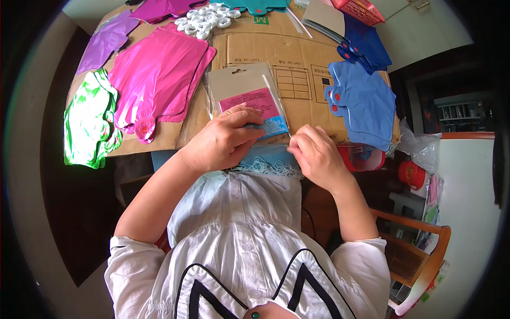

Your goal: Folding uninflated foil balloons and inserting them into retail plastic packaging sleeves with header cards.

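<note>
A flat, clear-wrapped packet point(244, 82) with a grey hanging card and a pink and blue printed label lies at the cardboard's near edge. My left hand point(228, 130) is closed over its lower part, fingers bent and pressed on the label; a small dark blue piece shows under the fingertips. A thin white stick point(272, 91) lies along the packet's right side. Just right of the packet's lower corner, my right hand point(316, 151) is closed in a pinch. A tiny white bit shows at its fingertips, too small to name. Thin white strings point(268, 167) bunch below the hands.
Flat foil balloons lie around the cardboard point(255, 45): green-white point(87, 119), pink point(156, 74), purple point(106, 42) and light blue point(366, 103). White ribbon rolls point(204, 21) sit at the back. A red container point(364, 158) and wooden chair point(419, 255) stand right.
</note>
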### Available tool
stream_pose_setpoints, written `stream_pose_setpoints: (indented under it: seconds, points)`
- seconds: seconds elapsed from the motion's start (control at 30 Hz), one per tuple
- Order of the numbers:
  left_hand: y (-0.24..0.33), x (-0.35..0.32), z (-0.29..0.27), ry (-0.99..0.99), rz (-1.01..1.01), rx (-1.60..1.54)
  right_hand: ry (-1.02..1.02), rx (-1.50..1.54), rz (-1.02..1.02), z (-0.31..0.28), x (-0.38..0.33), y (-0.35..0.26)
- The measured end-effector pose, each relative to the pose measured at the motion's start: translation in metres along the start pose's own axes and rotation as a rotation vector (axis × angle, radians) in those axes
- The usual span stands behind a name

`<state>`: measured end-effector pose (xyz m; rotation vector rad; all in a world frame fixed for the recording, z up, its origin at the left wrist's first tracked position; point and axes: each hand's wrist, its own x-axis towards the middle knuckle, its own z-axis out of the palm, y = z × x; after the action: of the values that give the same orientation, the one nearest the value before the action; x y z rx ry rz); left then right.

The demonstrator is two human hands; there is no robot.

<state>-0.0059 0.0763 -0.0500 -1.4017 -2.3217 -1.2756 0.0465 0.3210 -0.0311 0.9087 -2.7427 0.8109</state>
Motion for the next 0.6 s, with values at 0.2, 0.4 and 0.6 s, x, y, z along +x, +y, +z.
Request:
stream_pose_setpoints:
  seconds: [0.2, 0.4, 0.6]
  points:
    - [-0.004, 0.002, 0.002, 0.026, 0.001, -0.054, -0.375, 0.772, -0.214, -0.002, -0.029, -0.072]
    - [-0.004, -0.005, -0.007, -0.026, -0.021, -0.073, -0.534, 0.7, 0.4, 0.03, -0.035, -0.008]
    - [-0.001, -0.018, -0.028, -0.006, 0.101, 0.103, 0.215, -0.375, 0.308, 0.146, -0.023, 0.072]
